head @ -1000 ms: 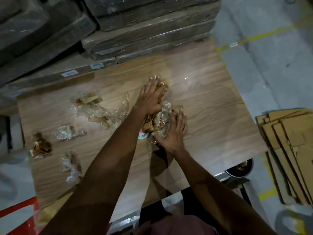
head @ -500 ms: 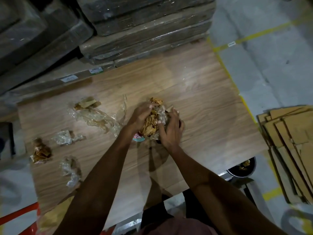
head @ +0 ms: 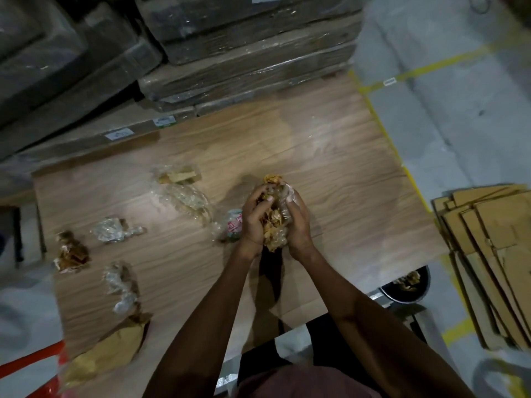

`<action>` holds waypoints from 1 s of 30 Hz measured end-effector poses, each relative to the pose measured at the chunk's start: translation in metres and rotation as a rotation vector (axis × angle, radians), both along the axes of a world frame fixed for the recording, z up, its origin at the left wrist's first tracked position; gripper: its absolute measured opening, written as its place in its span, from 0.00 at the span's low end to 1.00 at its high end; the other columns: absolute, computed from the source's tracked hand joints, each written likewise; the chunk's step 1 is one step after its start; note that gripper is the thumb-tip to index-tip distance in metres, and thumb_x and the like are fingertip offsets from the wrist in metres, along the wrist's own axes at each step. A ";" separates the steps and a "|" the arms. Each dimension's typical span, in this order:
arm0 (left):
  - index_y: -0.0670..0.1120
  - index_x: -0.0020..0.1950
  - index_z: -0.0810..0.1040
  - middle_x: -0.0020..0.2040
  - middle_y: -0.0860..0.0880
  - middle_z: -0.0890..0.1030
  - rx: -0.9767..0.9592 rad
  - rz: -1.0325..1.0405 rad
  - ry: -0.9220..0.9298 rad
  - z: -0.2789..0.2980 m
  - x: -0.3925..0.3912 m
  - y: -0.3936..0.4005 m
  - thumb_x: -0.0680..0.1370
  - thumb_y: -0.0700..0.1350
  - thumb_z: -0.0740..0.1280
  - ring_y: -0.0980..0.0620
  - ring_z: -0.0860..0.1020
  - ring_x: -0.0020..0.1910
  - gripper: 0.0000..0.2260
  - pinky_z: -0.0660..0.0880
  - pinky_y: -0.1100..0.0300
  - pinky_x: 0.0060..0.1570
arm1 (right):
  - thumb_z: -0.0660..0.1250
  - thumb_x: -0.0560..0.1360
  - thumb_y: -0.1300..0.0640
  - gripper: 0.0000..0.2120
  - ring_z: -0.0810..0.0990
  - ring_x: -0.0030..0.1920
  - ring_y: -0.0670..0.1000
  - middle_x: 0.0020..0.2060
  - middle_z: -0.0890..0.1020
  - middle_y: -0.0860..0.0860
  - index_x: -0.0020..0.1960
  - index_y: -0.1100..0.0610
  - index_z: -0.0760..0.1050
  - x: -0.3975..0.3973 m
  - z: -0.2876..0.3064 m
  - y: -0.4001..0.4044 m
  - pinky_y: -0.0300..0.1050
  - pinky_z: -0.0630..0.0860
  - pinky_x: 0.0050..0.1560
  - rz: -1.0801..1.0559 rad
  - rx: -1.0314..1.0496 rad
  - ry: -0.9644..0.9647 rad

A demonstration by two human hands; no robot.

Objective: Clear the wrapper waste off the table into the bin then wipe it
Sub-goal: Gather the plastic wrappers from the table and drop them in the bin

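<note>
Both hands were pressed together around one ball of wrappers [head: 274,222], with the left hand [head: 254,216] and the right hand [head: 298,222] curled tight on it from each side. The ball sat above the middle of the wooden table [head: 344,173], and a bit of brown wrapper poked out past the fingertips on the far side. The bin [head: 406,285] was a dark round tub low down by the near right corner of the table, so it lay to the right of the hands and closer to the person. The right hand was the nearer one to it. The bin already had some brown wrapper scraps inside. I think the next move would be to carry the ball right and down over the table edge. More trash was left on the table, all to the left of the hands: a pink and white wrapper [head: 234,225] just beside the left hand, a long clear wrapper [head: 184,196], a crumpled clear wrapper [head: 115,229], a brown wrapper [head: 70,252], another clear wrapper [head: 122,285] and a tan paper bag [head: 112,351] hanging off the near edge.
</note>
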State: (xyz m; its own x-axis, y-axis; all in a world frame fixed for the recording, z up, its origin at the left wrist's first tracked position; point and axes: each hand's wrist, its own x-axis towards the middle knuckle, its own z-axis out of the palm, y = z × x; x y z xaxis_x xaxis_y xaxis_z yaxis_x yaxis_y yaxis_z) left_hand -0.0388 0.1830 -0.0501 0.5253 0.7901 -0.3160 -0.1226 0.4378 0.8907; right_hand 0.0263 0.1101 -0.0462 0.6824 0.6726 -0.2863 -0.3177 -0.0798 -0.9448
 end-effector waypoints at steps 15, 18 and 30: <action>0.53 0.71 0.75 0.69 0.51 0.78 0.450 0.123 0.647 0.014 -0.040 0.004 0.81 0.58 0.56 0.51 0.73 0.70 0.22 0.65 0.49 0.74 | 0.65 0.82 0.54 0.14 0.85 0.60 0.55 0.57 0.86 0.53 0.64 0.54 0.82 -0.019 0.014 0.010 0.61 0.79 0.64 0.143 -0.103 -0.095; 0.52 0.72 0.74 0.73 0.46 0.74 0.688 0.080 0.941 0.002 -0.056 0.010 0.83 0.57 0.52 0.46 0.64 0.77 0.22 0.50 0.44 0.76 | 0.67 0.79 0.50 0.12 0.84 0.54 0.48 0.50 0.87 0.48 0.55 0.55 0.85 -0.025 -0.003 0.016 0.58 0.80 0.60 0.168 -0.175 -0.234; 0.49 0.58 0.82 0.54 0.51 0.83 0.803 0.290 0.843 0.005 -0.111 0.071 0.76 0.37 0.73 0.49 0.82 0.49 0.13 0.80 0.48 0.54 | 0.58 0.77 0.37 0.31 0.72 0.67 0.57 0.65 0.76 0.56 0.69 0.57 0.78 -0.039 -0.042 0.024 0.57 0.70 0.70 0.215 -0.430 -0.580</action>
State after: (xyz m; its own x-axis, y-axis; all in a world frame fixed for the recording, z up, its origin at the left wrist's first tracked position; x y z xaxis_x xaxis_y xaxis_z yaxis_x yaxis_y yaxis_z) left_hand -0.1495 0.2537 -0.0456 0.1602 0.9736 0.1624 0.6281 -0.2274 0.7441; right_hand -0.0123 0.1345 -0.0882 0.6698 0.7182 -0.1885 0.2856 -0.4835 -0.8274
